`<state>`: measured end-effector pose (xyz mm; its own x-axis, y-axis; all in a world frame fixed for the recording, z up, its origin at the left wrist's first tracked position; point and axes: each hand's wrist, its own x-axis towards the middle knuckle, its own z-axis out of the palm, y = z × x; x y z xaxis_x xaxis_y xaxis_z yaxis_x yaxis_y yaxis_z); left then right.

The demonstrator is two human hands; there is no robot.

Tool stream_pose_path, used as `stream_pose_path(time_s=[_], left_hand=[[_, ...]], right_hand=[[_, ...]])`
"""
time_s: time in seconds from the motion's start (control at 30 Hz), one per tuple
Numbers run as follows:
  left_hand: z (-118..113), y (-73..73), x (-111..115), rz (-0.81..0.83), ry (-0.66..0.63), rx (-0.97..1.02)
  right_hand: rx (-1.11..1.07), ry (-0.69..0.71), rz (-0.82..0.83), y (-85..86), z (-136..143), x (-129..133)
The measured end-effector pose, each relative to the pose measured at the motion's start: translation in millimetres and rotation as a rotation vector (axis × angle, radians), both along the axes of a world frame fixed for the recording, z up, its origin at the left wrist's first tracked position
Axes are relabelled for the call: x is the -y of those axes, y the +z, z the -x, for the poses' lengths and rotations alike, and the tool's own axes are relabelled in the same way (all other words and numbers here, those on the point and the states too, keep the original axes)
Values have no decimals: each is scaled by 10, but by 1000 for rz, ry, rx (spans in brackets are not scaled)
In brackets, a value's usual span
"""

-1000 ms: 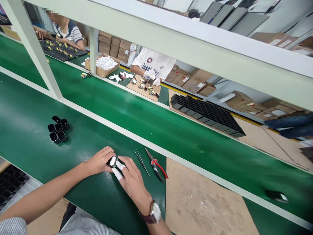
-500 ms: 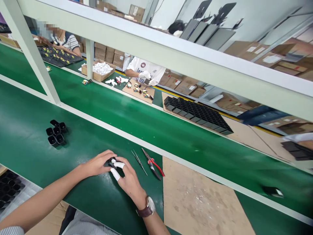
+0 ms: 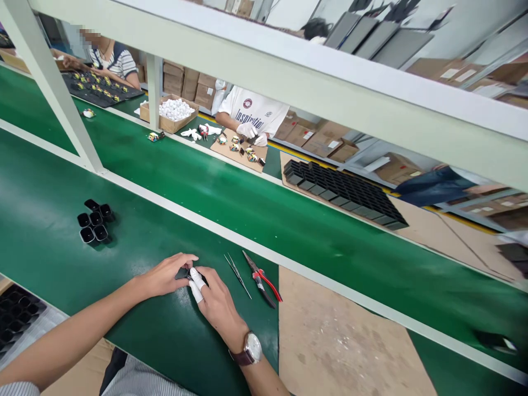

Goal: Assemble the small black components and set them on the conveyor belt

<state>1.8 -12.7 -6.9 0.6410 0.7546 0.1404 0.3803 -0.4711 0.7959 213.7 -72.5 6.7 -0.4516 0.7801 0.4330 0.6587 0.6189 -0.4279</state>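
Observation:
A small black plastic housing (image 3: pixel 187 273) is held between my two hands just above the green bench, mostly hidden by fingers. My left hand (image 3: pixel 167 275) curls round its left side, thumb below and fingers above. White finger cots cover the thumb and a finger of my right hand (image 3: pixel 216 297), which presses on the housing from the right. Tweezers (image 3: pixel 238 276) and red-and-black long-nose pliers (image 3: pixel 262 279) lie on the bench to the right. Several open black housings (image 3: pixel 95 220) stand clustered at the left.
A green belt (image 3: pixel 247 203) runs behind a pale rail (image 3: pixel 173 214), carrying a dark piece (image 3: pixel 495 341) at right. Cardboard (image 3: pixel 346 335) covers the bench at right. Across the belt, gloved co-workers' hands (image 3: pixel 252 133) work near rows of black housings (image 3: pixel 342 192). A frame beam crosses above.
My right fingers have closed in over the housing, hiding more of it. The dark piece on the belt has moved right. The view has shifted slightly.

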Motion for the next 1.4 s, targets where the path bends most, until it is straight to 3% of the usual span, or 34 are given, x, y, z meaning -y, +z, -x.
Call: stream_pose_path(time_s=[0.27,0.43,0.6,0.7,0.77,0.83,0.93,1.03,1.13,1.4], left_hand=[[-3,-27,-4,14,-1,-6],[-12,-4,-7,1,-7,-1],[-13,2,-9,10,-2,8],[-9,8,-3,33,9,0],[-7,27,-1,52,5,-19],[-7,50,-2,67,-2,-29],[-7,72,-7,66,-5,-8],[-4,69,-17,40,-16,39],[-2,58,-29,10,-38,85],[-10,63,-38,-1,-44,108]], right_hand=[[-176,-27,65,-36,-55,-21],[-69,-37,-5,-115,-62,5],[-157,-44,49,-76,-112,13],[-126,-243,11,-87,-301,30],[-15,-413,-52,-125,-480,26],[96,-494,-106,-161,-636,18],[107,-439,-95,-146,-704,42],[24,-314,19,-22,-565,138],[105,-233,50,121,-396,251],[343,-252,-25,227,-341,290]])
